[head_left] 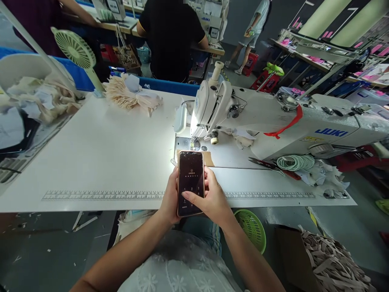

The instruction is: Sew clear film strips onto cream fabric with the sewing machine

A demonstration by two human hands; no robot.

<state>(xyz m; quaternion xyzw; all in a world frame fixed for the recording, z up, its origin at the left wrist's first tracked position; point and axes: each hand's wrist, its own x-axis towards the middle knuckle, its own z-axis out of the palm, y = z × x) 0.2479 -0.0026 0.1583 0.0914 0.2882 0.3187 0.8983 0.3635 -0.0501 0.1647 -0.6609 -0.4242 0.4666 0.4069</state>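
A dark smartphone (191, 174) with a keypad on its screen is held upright over the front edge of the white sewing table (100, 154). My left hand (169, 198) wraps round its left side and back. My right hand (212, 194) grips its right side, thumb lying across the lower screen. Just behind the phone stands a white JUKI sewing machine (273, 121) with its needle area lit.
A pile of cream fabric pieces (130, 95) and a green fan (75, 50) sit at the table's far left. Scissors (267, 164) and a coil of green cord (296, 162) lie right. A green basket (252, 229) stands below. A person in black sits beyond.
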